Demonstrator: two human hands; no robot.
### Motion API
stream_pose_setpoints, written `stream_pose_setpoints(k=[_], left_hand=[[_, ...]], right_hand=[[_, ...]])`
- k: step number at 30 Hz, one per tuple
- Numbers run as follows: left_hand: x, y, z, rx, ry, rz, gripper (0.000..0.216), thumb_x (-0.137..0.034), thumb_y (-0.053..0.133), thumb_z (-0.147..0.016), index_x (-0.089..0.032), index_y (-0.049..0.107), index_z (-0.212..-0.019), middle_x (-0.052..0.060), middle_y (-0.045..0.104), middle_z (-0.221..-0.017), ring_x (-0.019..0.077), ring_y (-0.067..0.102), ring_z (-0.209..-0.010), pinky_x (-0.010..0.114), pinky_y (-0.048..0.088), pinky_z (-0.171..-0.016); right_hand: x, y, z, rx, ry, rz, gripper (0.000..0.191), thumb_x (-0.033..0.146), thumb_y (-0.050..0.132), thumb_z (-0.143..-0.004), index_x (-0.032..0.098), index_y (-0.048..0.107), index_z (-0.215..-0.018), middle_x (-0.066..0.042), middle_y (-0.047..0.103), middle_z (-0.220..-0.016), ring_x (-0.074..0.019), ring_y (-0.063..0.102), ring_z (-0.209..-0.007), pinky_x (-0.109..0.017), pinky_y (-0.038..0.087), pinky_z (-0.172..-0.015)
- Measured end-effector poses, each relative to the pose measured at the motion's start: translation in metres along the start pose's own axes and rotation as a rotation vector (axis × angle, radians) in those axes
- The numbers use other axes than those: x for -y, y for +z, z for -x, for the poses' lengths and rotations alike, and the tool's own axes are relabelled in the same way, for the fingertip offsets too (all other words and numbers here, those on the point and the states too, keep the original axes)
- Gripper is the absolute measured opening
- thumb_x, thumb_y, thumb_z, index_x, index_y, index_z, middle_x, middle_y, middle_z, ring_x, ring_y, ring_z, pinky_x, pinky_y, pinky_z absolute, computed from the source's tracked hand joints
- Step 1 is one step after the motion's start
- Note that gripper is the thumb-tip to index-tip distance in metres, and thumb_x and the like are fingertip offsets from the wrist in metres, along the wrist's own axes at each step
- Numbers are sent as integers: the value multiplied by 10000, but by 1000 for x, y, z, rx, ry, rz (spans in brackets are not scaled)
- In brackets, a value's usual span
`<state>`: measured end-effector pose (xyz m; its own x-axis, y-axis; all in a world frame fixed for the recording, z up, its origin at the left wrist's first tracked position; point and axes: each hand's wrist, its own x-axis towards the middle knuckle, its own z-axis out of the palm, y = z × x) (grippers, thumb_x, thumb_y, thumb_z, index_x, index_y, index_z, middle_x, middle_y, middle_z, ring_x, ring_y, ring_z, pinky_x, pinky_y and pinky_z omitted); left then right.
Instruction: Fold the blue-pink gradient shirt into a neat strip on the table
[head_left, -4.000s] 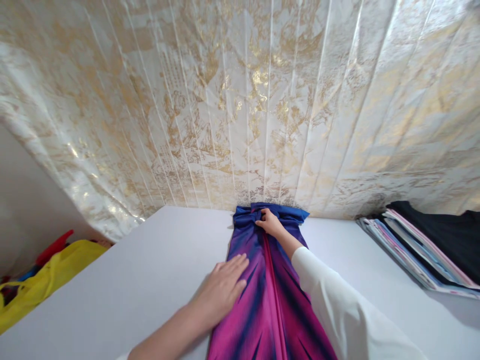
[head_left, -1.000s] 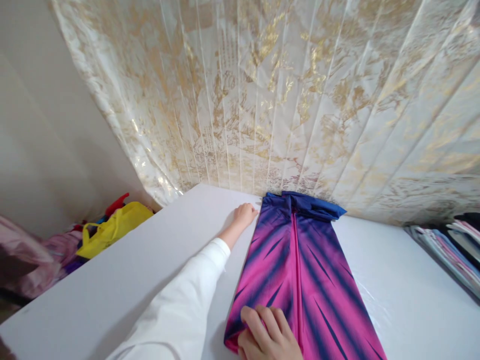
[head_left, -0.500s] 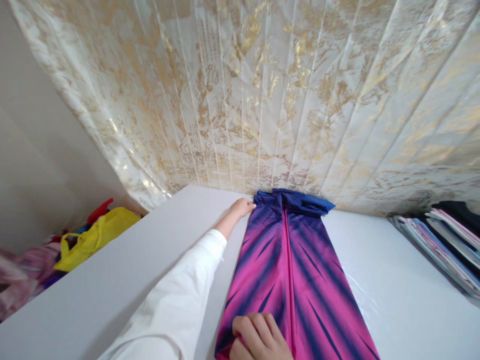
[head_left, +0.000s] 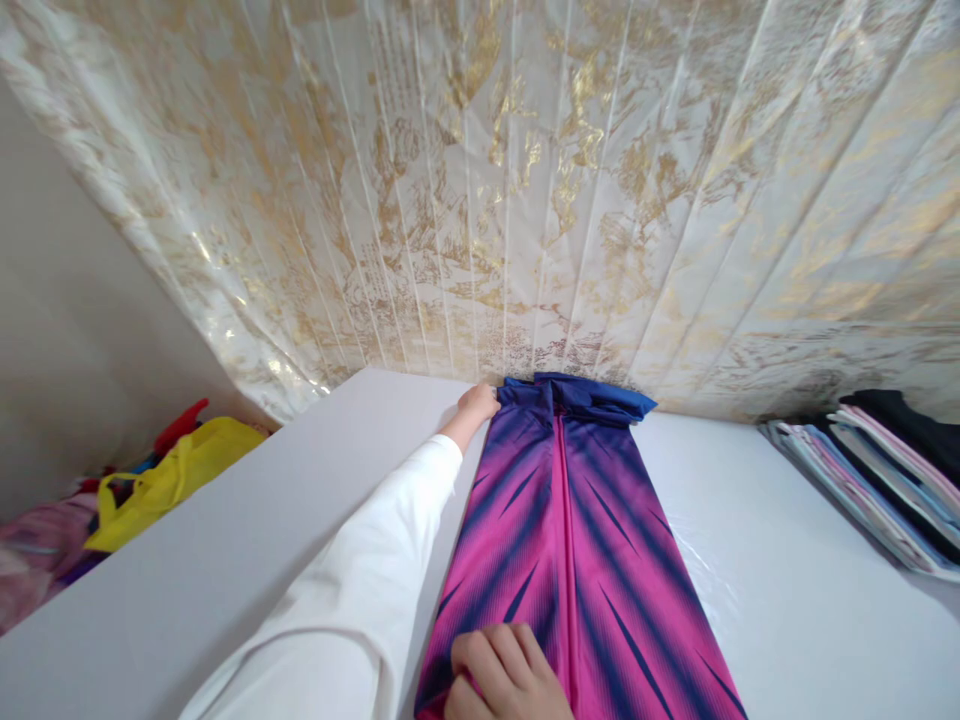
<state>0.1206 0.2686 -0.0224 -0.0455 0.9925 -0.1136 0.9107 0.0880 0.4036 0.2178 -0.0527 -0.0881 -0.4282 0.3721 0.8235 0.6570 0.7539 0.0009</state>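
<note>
1. Left hand (head_left: 480,402): reached out to the far left corner of the garment (head_left: 592,560), the arm in a white sleeve (head_left: 360,600). The fingers are curled close together and rest against the blue waistband end (head_left: 592,395). Whether they pinch the cloth cannot be told at this distance.
2. Right hand (head_left: 504,675): at the bottom edge of the view, on the near left edge of the garment. Its fingers (head_left: 499,650) are bent and held together, knuckles up, closed over the fabric edge. The thumb is hidden.
3. Garment: pink with dark blue streaks, shading to solid blue at the far end. It lies flat and lengthwise on the white table (head_left: 225,580), with a raised fold line down its middle. The far end touches the foot of the white and gold curtain (head_left: 525,200).
4. Yellow bag (head_left: 176,480): off the table's left side and lower than it, slumped, with a handle showing. Its contents cannot be seen. A red item (head_left: 180,425) sits just behind it, and pink cloth (head_left: 37,540) lies beside it towards the near left.
5. Stack of folded clothes (head_left: 877,480): on the table at the far right, well apart from the garment. Black pieces lie towards the back and pale striped ones towards the front.
</note>
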Motion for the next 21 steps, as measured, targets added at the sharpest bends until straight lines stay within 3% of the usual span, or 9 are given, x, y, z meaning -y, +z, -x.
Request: stream_pose_setpoints(k=[9,15,21], left_hand=[[-2,-4,4,-32,34,-57,305,-343,613,-953,-184,588,-1212,83,603,-1223,232,624,-1042,424,543,-869],[-1,-4,2,-28,33,-60,301,-346,611,-954,-187,590,-1210,82,604,-1222,231,624,-1044,422,542,-870],[2,-6,0,15,43,-49,303,-350,605,-958,-177,590,-1206,82,609,-1208,226,631,-1020,420,548,-856]], right_hand=[[-1,-4,3,177,-61,30,288,170,505,-959,221,508,-676,5,561,-722,-152,453,-658,-310,324,-621],[5,1,-4,-80,94,-123,489,189,266,-1032,194,468,-586,0,524,-655,-158,410,-617,-332,262,-608],[4,0,-6,-66,106,-174,563,220,149,-1049,186,473,-590,1,514,-656,-157,399,-621,-330,253,-613]])
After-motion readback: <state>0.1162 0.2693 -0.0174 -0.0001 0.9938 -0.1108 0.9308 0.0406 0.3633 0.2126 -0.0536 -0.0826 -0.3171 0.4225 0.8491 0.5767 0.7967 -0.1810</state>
